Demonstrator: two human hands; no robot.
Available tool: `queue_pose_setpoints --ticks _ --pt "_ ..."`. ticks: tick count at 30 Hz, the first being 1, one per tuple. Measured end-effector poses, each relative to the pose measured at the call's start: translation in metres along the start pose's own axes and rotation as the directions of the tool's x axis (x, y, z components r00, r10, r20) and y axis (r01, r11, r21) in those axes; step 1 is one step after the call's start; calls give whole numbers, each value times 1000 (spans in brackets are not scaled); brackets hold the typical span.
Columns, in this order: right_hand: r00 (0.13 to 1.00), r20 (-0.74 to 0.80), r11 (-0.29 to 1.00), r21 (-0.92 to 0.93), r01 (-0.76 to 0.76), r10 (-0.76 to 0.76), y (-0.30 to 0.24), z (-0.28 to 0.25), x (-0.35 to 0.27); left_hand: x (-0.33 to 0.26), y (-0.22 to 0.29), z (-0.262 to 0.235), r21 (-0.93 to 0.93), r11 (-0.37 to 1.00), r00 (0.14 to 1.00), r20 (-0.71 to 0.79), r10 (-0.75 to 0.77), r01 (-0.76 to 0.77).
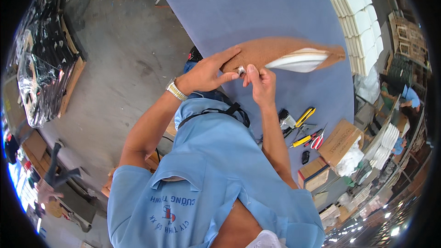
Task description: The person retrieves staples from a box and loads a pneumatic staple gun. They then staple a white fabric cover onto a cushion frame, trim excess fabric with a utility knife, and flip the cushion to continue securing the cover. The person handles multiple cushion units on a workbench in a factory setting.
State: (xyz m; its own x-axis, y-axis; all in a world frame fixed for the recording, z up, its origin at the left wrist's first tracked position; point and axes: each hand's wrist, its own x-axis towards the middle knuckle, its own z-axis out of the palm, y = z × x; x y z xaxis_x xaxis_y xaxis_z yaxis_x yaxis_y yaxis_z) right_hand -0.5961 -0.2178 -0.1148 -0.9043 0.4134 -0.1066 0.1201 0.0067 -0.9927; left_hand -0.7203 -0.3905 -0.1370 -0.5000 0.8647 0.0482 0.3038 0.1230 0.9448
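At the centre of the frame, the left hand (204,74) lies on the near end of a brown fabric cushion cover (271,50), its grip pinching the cover's edge. The right hand (261,82) meets it there, thumb and fingers pressed on a small silvery zipper pull (241,70). White foam padding (298,60) shows through the cover's opening. The cover rests on the blue-covered bench (257,4). At lower right lie yellow-handled cutters (305,116) and red-handled scissors (317,139).
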Motion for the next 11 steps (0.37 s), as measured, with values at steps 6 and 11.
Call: queue_pose_setpoints --ticks 6,11 --pt "999 34 993 -105 46 -42 -9 8 36 16 8 -19 -110 987 993 3 -120 120" --pt "996 82 997 -65 42 -36 -4 6 47 18 9 -19 -148 976 985 -38 -167 160"
